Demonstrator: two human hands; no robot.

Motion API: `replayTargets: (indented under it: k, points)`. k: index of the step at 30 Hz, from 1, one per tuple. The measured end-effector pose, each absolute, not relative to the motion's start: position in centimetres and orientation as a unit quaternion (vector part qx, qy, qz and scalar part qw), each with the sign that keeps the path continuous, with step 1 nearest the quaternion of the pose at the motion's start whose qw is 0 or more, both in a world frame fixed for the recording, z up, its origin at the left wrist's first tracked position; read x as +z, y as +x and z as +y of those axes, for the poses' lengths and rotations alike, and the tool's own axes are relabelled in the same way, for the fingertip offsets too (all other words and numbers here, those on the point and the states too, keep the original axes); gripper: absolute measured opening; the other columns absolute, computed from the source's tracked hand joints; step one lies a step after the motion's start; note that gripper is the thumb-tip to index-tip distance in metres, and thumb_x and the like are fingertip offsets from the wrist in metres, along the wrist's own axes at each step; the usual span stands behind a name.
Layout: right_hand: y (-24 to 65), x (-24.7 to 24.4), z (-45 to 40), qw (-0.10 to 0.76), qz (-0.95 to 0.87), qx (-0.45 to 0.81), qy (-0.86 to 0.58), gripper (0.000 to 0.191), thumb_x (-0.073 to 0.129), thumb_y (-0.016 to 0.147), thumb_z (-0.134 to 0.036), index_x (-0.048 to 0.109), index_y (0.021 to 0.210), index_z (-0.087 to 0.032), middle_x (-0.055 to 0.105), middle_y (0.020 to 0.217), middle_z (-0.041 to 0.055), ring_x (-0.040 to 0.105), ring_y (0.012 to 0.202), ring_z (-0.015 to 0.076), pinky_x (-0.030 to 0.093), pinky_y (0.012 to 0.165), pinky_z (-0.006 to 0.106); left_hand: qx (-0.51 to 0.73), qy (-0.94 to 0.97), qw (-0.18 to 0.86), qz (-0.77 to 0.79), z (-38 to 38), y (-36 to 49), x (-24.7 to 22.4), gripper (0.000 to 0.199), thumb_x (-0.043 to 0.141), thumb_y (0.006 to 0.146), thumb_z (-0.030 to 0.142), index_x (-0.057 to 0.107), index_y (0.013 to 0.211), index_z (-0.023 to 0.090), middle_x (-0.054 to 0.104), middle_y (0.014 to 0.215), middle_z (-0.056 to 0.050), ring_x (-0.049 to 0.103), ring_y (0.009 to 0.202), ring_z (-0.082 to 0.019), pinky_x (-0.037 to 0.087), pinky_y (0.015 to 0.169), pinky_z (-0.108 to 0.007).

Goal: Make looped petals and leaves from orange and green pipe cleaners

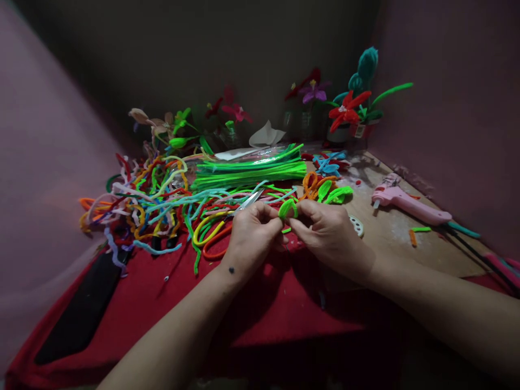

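Note:
Between my two hands is a bright green pipe cleaner (288,208) bent into a small leaf-shaped loop. My left hand (257,230) pinches its lower left side with thumb and forefinger. On the other side, my right hand (330,232) grips the loop's lower right with its fingertips. Scissors (251,201) lie just beyond my left hand, blades pointing away. Past my right hand rest finished-looking green pipe cleaner loops (337,194) and an orange looped piece (314,185). A pale round disc with holes (357,225) is partly hidden by my right hand.
A tangle of coloured pipe cleaners (142,189) covers the left; a green bundle (249,172) lies at centre. A pink glue gun (410,205) sits on the board (390,244) at right. Pipe cleaner flowers (345,111) stand at the back. A black flat object (81,309) is front left.

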State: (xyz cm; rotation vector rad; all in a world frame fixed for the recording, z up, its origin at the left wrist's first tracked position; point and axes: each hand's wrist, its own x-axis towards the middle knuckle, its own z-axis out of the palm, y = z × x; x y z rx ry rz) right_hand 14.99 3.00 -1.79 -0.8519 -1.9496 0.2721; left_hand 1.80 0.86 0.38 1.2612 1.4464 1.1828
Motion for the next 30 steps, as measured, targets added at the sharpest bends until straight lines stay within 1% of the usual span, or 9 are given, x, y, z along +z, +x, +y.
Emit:
replayTargets:
  k: [4,10,13,16,22,25,28,30]
  points:
    - [14.8,-1.9,3.0,0.495,-0.792,0.047,-0.354,0.023,0.055,0.071,-0.006,0.040,0.057,-0.016,0.039,0.051,-0.0048,0.038,0.046,0.0061,0.028,0.048,0.020,0.473,0.515,0.425,0.574,0.8,1.8,0.3,0.009,0.052,0.063,0.007,0.050,0.060,0.016,0.055,0.042,0.005,0.053,0.035,-0.009,0.043,0.035,-0.017]
    - [14.7,-1.9,2.9,0.485,-0.782,0.113,-0.374,0.024,0.056,0.070,-0.007,0.038,0.056,-0.017,0.038,0.049,-0.0055,0.036,0.043,0.0057,0.027,0.045,0.020,0.476,0.515,0.425,0.572,0.8,1.8,0.3,0.010,0.052,0.062,0.006,0.049,0.061,0.016,0.055,0.043,0.006,0.053,0.036,-0.009,0.043,0.036,-0.016]
    - [14.7,-1.9,2.8,0.488,-0.780,0.113,-0.375,0.024,0.054,0.070,-0.008,0.038,0.056,-0.017,0.039,0.049,-0.0053,0.036,0.044,0.0061,0.027,0.046,0.020,0.475,0.523,0.417,0.572,0.8,1.8,0.3,0.010,0.052,0.063,0.006,0.049,0.060,0.016,0.055,0.044,0.006,0.053,0.037,-0.008,0.043,0.037,-0.016]
    - [14.6,-1.8,2.8,0.476,-0.784,0.113,-0.382,0.025,0.052,0.071,-0.008,0.035,0.055,-0.018,0.039,0.050,-0.0051,0.035,0.045,0.0064,0.028,0.047,0.021,0.470,0.528,0.417,0.571,0.8,1.7,0.0,0.009,0.052,0.065,0.008,0.050,0.062,0.016,0.056,0.044,0.005,0.055,0.039,-0.010,0.045,0.040,-0.019]
    - [14.8,-1.9,3.0,0.456,-0.782,0.144,-0.400,0.022,0.051,0.072,-0.010,0.038,0.055,-0.018,0.040,0.050,-0.0046,0.035,0.046,0.0069,0.027,0.047,0.022,0.487,0.567,0.360,0.558,0.8,1.8,-0.8,0.006,0.054,0.068,0.011,0.055,0.071,0.016,0.060,0.052,0.004,0.058,0.045,-0.011,0.046,0.043,-0.020]
    - [14.9,-1.8,3.2,0.439,-0.771,0.203,-0.414,0.019,0.050,0.073,-0.012,0.043,0.056,-0.017,0.043,0.051,-0.0038,0.038,0.047,0.0073,0.028,0.047,0.022,0.496,0.563,0.383,0.538,0.7,1.8,-1.0,0.008,0.053,0.069,0.011,0.056,0.076,0.016,0.060,0.054,0.004,0.058,0.045,-0.010,0.049,0.046,-0.021]
    - [15.1,-1.3,3.5,0.409,-0.744,0.336,-0.409,0.015,0.049,0.075,-0.015,0.050,0.060,-0.016,0.052,0.056,-0.0015,0.045,0.052,0.0092,0.032,0.048,0.021,0.507,0.536,0.434,0.518,0.8,1.9,-0.8,0.004,0.054,0.070,0.012,0.055,0.073,0.014,0.060,0.056,0.003,0.059,0.047,-0.011,0.052,0.050,-0.024]
    - [15.3,-0.9,3.6,0.391,-0.718,0.429,-0.385,0.015,0.049,0.076,-0.018,0.053,0.063,-0.015,0.056,0.060,0.0002,0.049,0.055,0.0106,0.034,0.049,0.021,0.513,0.523,0.447,0.513,0.9,1.9,-0.5,0.003,0.056,0.070,0.013,0.056,0.073,0.013,0.061,0.058,0.002,0.061,0.051,-0.011,0.053,0.052,-0.024]
